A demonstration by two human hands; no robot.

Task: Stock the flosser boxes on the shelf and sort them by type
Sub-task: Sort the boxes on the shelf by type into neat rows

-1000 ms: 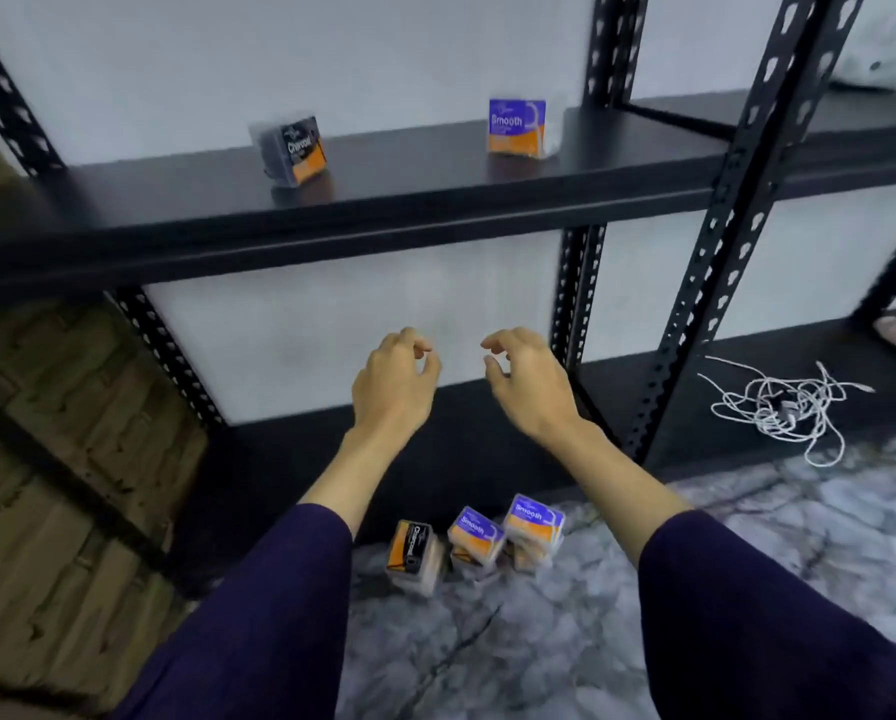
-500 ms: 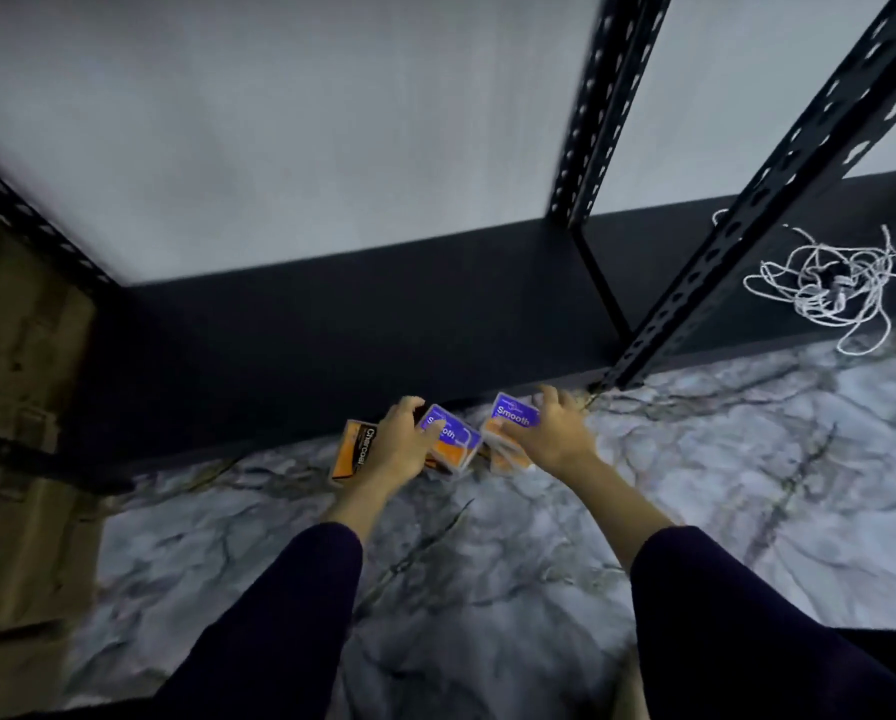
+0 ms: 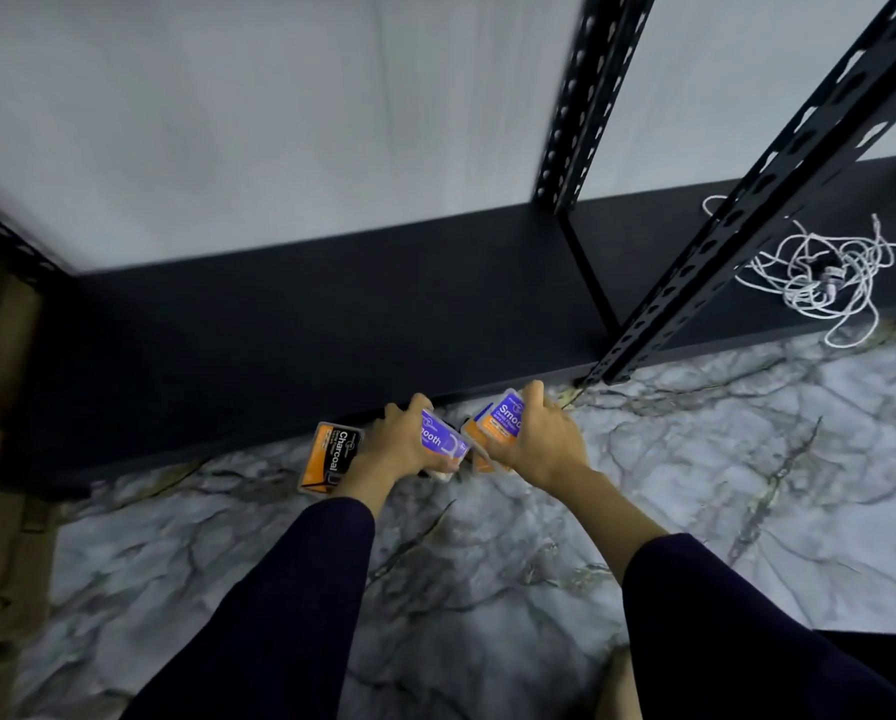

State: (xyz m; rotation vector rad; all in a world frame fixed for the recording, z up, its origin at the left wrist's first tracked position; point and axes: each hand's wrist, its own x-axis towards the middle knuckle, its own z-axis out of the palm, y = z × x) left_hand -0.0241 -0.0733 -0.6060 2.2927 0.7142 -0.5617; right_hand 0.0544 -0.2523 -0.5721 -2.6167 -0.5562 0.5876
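Down in the head view, I judged this the pick-up step. My left hand (image 3: 409, 446) was clenched around a purple Smooth box (image 3: 442, 440), my right hand (image 3: 537, 441) gripped another Smooth box (image 3: 505, 420), both at 6 o'clock just off the marble floor (image 3: 695, 485). At 9 o'clock of the left hand, a Charcoal box (image 3: 331, 457) lay untouched. The bottom shelf (image 3: 331, 324) at 12 o'clock held only a white cable (image 3: 820, 272), toward 2 o'clock. Next, I reckoned, both Smooth boxes needed lifting and grouping together.
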